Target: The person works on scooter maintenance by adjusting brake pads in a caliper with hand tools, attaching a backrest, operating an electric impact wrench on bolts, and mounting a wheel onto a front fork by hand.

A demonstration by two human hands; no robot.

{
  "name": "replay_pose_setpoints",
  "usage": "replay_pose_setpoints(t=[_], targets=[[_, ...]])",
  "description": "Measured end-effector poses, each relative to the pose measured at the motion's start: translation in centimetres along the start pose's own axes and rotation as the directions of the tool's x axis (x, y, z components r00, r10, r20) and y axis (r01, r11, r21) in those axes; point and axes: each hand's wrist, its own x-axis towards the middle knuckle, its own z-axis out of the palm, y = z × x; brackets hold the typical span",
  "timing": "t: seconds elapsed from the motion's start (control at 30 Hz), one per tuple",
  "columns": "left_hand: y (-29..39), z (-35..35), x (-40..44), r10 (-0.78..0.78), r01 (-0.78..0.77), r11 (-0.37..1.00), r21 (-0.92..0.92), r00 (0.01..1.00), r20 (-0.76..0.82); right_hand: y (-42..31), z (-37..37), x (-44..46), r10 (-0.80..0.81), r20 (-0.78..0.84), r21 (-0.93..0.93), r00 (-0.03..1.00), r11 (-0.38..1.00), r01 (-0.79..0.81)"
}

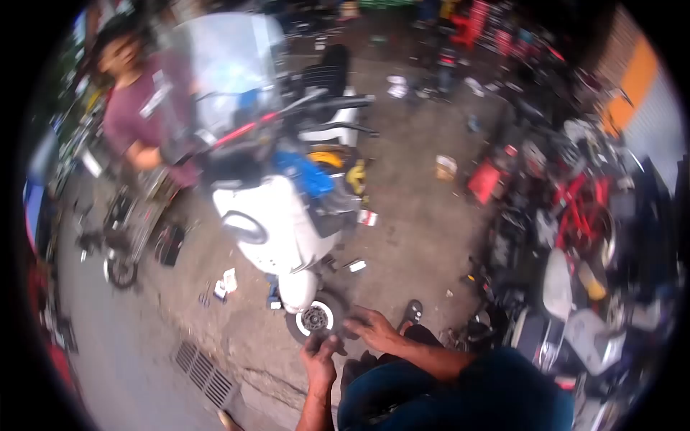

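My left hand (320, 357) is held out low in the view, fingers bent but apart, with no object visible in it. Close by on the right, my right hand (371, 330) reaches leftward with fingers loosely spread and dark fingertips; I see nothing held in it. Just beyond both hands is the front wheel (315, 318) of a white scooter (277, 223); blur hides whether a finger touches the tyre. The scooter carries a clear windshield (226, 54), and a blue piece (303, 172) shows in its footwell.
A person (140, 108) in a maroon shirt stands at the scooter's left side by the handlebar. Motorcycle parts and a red frame (582, 212) crowd the right. A drain grate (205, 375) lies lower left; small packets (226, 281) litter the ground.
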Motion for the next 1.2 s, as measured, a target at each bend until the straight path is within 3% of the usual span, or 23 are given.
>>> replay_pose_setpoints(t=[0.1,0.13,0.23,0.33,0.4,0.47,0.5,0.53,0.57,0.6,0.7,0.87,0.97,1.0,1.1,1.2], targets=[[-0.5,3.0,1.1,0.064,-0.064,0.997,0.04,0.998,0.001,-0.6,-4.3,1.4,0.05,-0.28,-0.029,0.959,0.998,-0.061],[-2.2,3.6,1.6,0.089,-0.09,0.994,0.055,0.996,0.026,-0.9,-6.8,1.3,0.1,-0.323,-0.117,0.941,0.982,-0.145],[-4.4,4.0,2.5,0.087,-0.11,0.983,0.148,0.984,0.155,3.8,-10.2,0.7,-0.076,-0.531,-0.178,0.844,0.984,-0.024],[-4.5,2.7,2.4,-0.03,-0.036,0.972,0.233,0.961,0.275,7.8,-12.4,-3.5,0.271,-0.606,0.156,0.748,0.962,-0.223],[-3.6,1.8,2.2,-0.1,-0.006,0.962,0.272,0.922,0.374,9.4,-11.8,-8.4,0.369,-0.716,0.17,0.593,0.915,-0.365],[-4.7,-1.0,2.7,-0.162,0.056,0.969,0.242,0.882,0.443,14.8,-10.2,-14.1,0.274,-0.863,0.077,0.424,0.901,-0.426],[-5.2,-2.5,3.0,-0.195,0.088,0.967,0.237,0.856,0.479,14.5,-8.8,-17.3,0.36,-0.876,0.167,0.322,0.851,-0.497],[-5.4,-3.6,2.8,-0.188,0.063,0.967,0.246,0.829,0.526,16.4,-7.2,-20.4,0.389,-0.877,0.235,0.282,0.859,-0.454],[-5.4,-4.4,2.7,-0.214,0.057,0.955,0.291,0.811,0.544,18.1,-5.9,-23.3,0.445,-0.864,0.266,0.235,0.8,-0.538],[-5.5,-5.0,2.5,-0.236,0.047,0.943,0.329,0.791,0.564,20.3,-4.1,-25.9,0.497,-0.857,0.372,0.137,0.78,-0.504],[-5.6,-4.7,1.0,-0.304,0.047,0.92,0.389,0.711,0.634,20.4,1.5,-32.2,0.656,-0.755,0.614,0.016,0.715,-0.335],[-7.9,-3.9,-0.6,-0.408,0.049,0.883,0.466,0.572,0.711,25.8,9.0,-40.2,0.765,-0.62,0.782,-0.175,0.587,-0.21],[-8.3,-1.8,-2.9,-0.557,0.296,0.826,0.48,0.562,0.611,27.0,12.0,-43.3,0.786,-0.57,0.818,-0.239,0.57,-0.077],[-9.9,-1.6,-2.9,-0.505,0.248,0.86,0.446,0.546,0.669,27.3,13.2,-44.2,0.785,-0.563,0.815,-0.258,0.579,-0.02],[-11.8,1.4,-6.1,-0.589,0.34,0.806,0.485,0.548,0.594,28.5,14.9,-47.1,0.808,-0.506,0.832,-0.302,0.549,0.077],[-12.4,4.2,-10.2,-0.603,0.271,0.795,0.543,0.456,0.655,29.2,16.3,-50.2,0.822,-0.469,0.816,-0.322,0.543,0.197]])
